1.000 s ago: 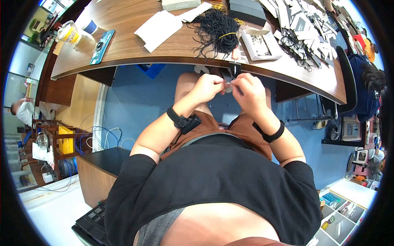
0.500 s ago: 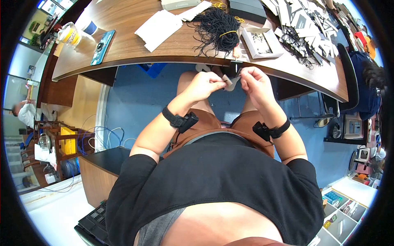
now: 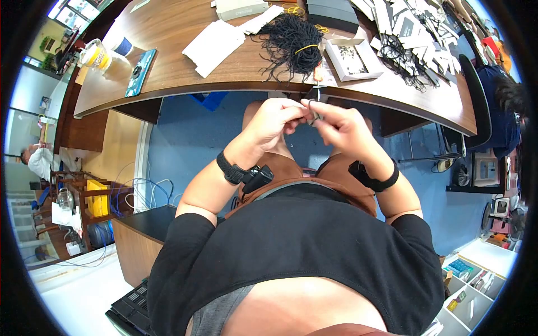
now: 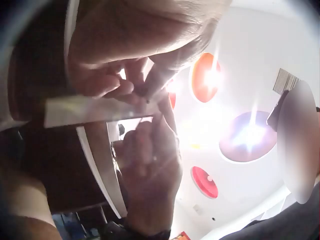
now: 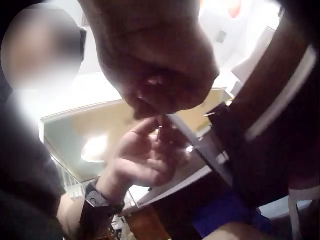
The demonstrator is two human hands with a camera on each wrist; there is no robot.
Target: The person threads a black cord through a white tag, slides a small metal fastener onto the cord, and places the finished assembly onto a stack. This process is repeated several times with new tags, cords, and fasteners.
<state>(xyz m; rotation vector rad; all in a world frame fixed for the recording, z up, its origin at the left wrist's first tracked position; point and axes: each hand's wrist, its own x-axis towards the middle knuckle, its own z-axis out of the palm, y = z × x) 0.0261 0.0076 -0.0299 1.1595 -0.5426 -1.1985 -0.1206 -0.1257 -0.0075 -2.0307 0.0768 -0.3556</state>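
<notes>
My left hand [image 3: 269, 124] and right hand [image 3: 348, 130] meet just off the table's front edge, above my lap. The left pinches a pale card tag [image 4: 82, 111], a long flat strip that juts from the fingers in the left wrist view. It also shows edge-on as a light tag [image 5: 202, 145] in the right wrist view. Between the fingertips runs a thin dark cord [image 3: 311, 105], pinched by the right hand; its ends are hidden by the fingers. On the table beyond lies a bundle of black cords [image 3: 291, 47] tied with a yellow band.
Right of the bundle stands an open white box [image 3: 367, 59] with small dark pieces. A heap of tags with cords [image 3: 412, 33] covers the table's right end. White paper sheets [image 3: 213, 47], a teal phone-like slab [image 3: 140, 73] and a plastic cup [image 3: 95, 55] stand leftward.
Half a second ago the hands stood apart, the white tag plainly visible in the left fingers. The right hand has come left, and the fingertips meet again over the tag.
</notes>
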